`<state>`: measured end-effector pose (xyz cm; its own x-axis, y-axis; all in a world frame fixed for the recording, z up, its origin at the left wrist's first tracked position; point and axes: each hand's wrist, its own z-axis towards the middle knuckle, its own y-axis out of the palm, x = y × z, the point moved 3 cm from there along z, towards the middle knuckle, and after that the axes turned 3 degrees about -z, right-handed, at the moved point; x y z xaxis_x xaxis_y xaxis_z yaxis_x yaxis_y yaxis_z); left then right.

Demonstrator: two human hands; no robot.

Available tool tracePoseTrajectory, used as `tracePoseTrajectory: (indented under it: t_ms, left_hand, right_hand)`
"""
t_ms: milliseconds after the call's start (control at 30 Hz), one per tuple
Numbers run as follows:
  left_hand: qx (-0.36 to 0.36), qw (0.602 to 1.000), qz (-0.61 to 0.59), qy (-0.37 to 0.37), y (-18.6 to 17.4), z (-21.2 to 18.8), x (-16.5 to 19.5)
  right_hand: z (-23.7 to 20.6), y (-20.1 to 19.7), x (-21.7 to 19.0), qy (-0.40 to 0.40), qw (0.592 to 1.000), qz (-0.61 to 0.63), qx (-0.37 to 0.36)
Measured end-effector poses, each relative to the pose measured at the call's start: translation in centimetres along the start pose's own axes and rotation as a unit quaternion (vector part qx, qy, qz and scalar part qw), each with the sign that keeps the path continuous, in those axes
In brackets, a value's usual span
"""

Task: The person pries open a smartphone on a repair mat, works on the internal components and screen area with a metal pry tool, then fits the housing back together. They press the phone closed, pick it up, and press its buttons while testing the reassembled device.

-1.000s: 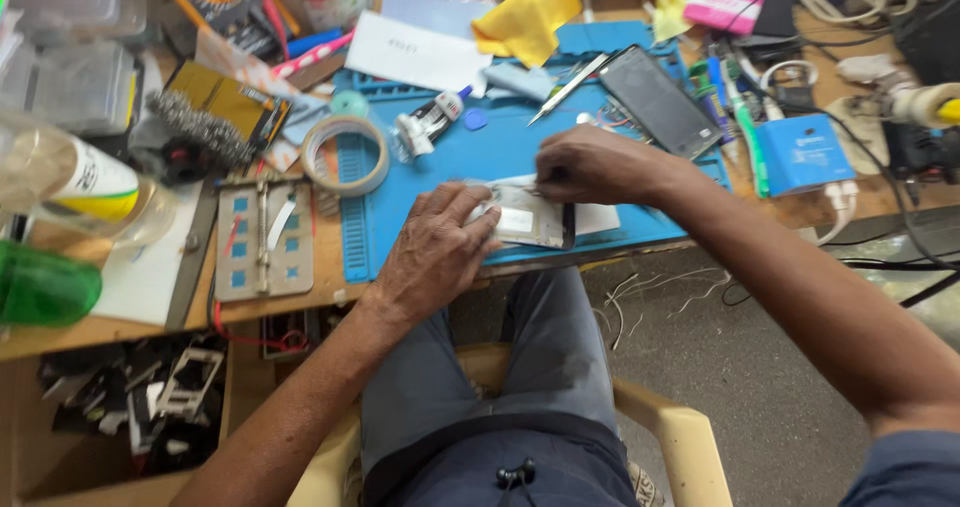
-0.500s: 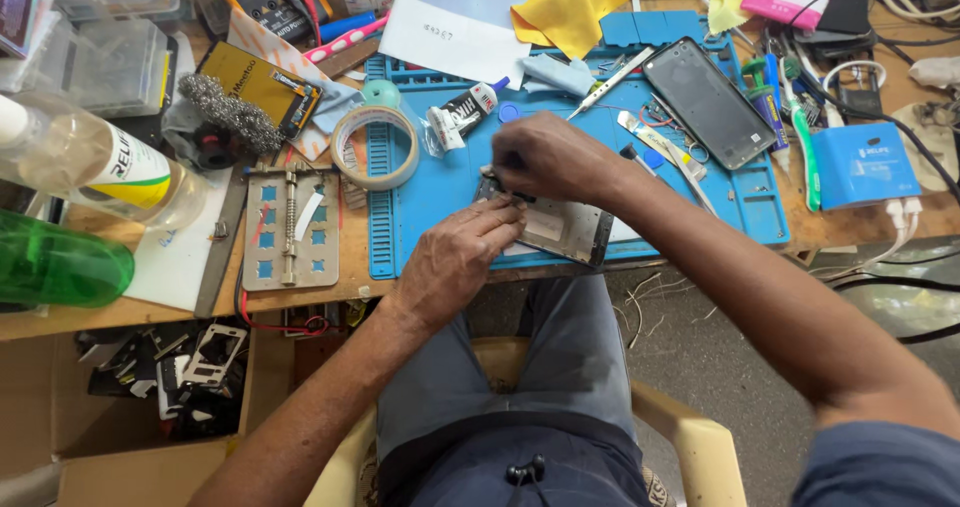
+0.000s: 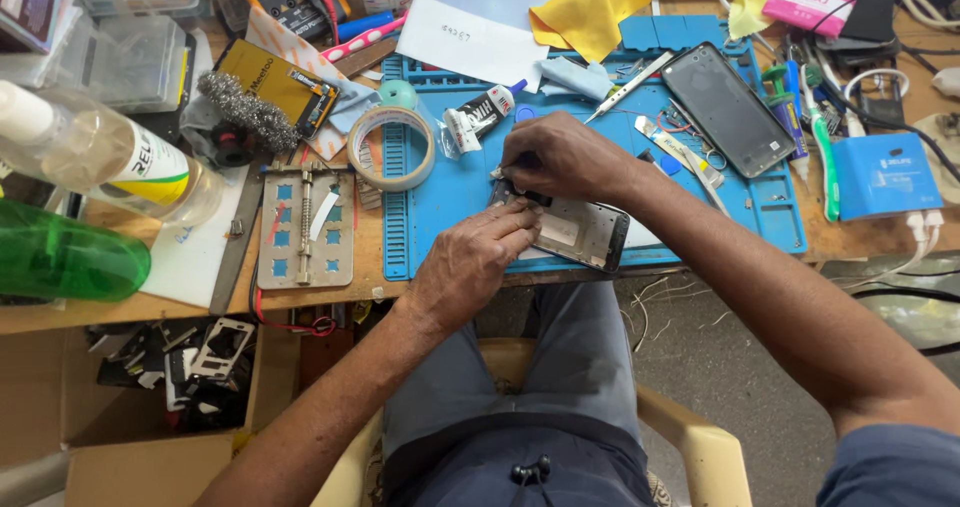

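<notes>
- Blue silicone mat covers the middle of my counter, and the opened phone lies at its near edge, just in front of my lap, its bare inner frame turned up.
- My left hand lies over the phone's left end, fingers curled down onto the frame and pressing it against the mat.
- My right hand comes in from above at the phone's top-left corner, fingers pinched together; they seem to nip something small and dark there, but I cannot tell whether it is a tool tip or a part.
- How far along, as I judge it: the phone is already apart, since the dark glass panel lies separately further up the mat, well away from the frame. The inside work is in hand and not closed up; the panel has yet to go back on.
- The glue tube lies just beyond my right hand, the tape roll to its left, tweezers near the mat's far edge; all untouched.
- A clear bottle and a green bottle lie at the counter's far left, well apart from the work.
</notes>
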<state>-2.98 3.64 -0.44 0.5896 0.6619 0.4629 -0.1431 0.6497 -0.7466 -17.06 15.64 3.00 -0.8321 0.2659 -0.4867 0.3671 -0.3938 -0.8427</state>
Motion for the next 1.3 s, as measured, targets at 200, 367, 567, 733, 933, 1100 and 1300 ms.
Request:
tracePoseTrajectory:
  t_ms: [200,367,567,733,933,1100,1300]
  left_hand:
    - [-0.001,0.999,0.008,0.031,-0.2,0.3,0.0]
    - [0.034,0.998,0.059,0.013,-1.4,0.9,0.2]
    - [0.035,0.984,0.023,-0.176,-0.3,0.1,2.3]
    - [0.068,0.984,-0.001,-0.163,-0.3,0.7,1.3]
    - [-0.022,0.987,0.057,-0.146,0.1,3.4,1.5]
    - [-0.067,0.988,0.070,-0.123,-1.1,3.0,2.5]
    - [-0.103,0.989,0.063,-0.090,-0.9,1.6,2.4]
  right_hand:
    - [-2.7,-1.9,-1.1,0.060,0.991,0.075,0.096]
    - [-9.2,-3.2,-1.2,0.188,0.977,-0.066,0.078]
    - [-12.8,-0.8,-2.0,0.280,0.954,-0.009,0.111]
    - [-11.6,2.0,-5.9,0.211,0.960,0.037,0.180]
    - [-15.0,-0.3,-3.2,0.334,0.879,0.161,0.299]
    - [-16.9,-2.7,-1.2,0.328,0.862,0.181,0.342]
    - [-15.8,-1.0,-2.6,0.313,0.905,0.067,0.279]
